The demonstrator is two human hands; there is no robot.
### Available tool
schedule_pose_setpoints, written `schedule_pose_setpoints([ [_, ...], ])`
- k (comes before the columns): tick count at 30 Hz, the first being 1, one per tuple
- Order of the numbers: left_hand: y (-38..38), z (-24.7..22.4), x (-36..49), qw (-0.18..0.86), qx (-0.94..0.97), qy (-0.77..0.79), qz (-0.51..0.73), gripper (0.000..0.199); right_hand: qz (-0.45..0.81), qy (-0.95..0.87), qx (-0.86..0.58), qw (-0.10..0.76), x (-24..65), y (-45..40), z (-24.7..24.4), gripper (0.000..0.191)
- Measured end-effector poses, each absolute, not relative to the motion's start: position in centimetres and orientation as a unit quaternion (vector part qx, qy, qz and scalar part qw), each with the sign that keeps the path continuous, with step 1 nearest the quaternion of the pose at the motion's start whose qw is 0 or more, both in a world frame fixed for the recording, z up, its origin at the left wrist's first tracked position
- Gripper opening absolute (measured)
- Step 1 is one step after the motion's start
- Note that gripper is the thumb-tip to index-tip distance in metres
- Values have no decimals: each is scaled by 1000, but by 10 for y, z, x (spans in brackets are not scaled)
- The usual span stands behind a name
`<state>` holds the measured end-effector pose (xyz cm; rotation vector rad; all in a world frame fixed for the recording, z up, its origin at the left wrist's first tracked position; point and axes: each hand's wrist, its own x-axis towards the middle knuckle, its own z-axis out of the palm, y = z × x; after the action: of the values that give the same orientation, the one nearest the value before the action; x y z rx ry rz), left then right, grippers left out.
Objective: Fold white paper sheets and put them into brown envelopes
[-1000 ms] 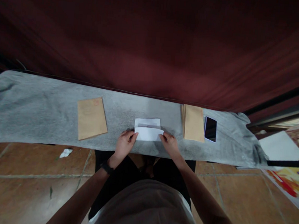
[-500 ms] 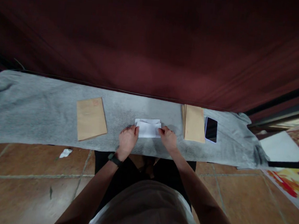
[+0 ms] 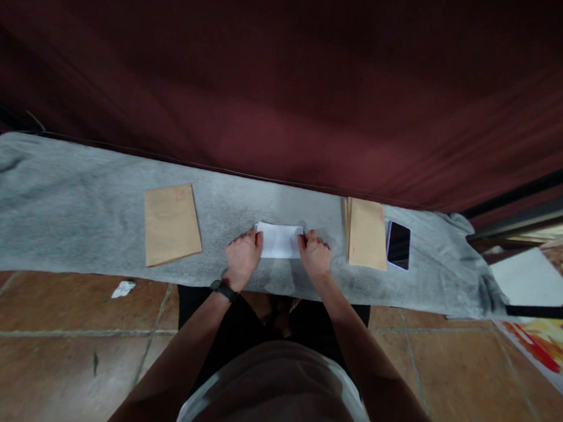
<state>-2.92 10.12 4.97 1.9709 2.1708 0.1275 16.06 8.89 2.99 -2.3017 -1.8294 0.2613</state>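
A folded sheet of white paper [image 3: 281, 242] lies on the grey cloth straight in front of me. At its left end my left hand [image 3: 244, 252] pinches the edge, thumb on top. My right hand [image 3: 316, 253] grips the opposite end in the same way, fingers curled. Further left is a brown envelope [image 3: 172, 226], lying flat and slightly turned. To the right of my right hand rests a small stack of brown envelopes [image 3: 368, 235].
A dark-screened phone [image 3: 399, 245] lies beside the envelope stack. Grey cloth [image 3: 84, 213] covers the narrow bench, with a dark red drape [image 3: 289, 126] rising behind it. A white scrap [image 3: 123, 289] is on the tiled floor. White board [image 3: 532, 277] stands at far right.
Both hands have shifted slightly away from me along the paper's ends. The paper's near layer now lies up level with its far edge, where the back layer stuck out before.
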Motion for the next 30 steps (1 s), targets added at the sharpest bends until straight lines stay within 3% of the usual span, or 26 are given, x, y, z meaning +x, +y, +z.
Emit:
schedule_pose_setpoints([
  [4, 102, 48, -29, 102, 671, 733, 36, 47, 37, -638, -756, 141, 160, 85, 30, 37],
  [9, 102, 45, -29, 91, 676, 730, 31, 48, 3, -736, -651, 187, 147, 64, 26, 48],
  [13, 102, 45, -29, 88, 678, 729, 28, 48, 16, -793, -589, 153, 137, 48, 14, 52],
  [30, 102, 40, -28, 81, 658, 748, 39, 44, 13, -776, -619, 119, 134, 45, 3, 57],
])
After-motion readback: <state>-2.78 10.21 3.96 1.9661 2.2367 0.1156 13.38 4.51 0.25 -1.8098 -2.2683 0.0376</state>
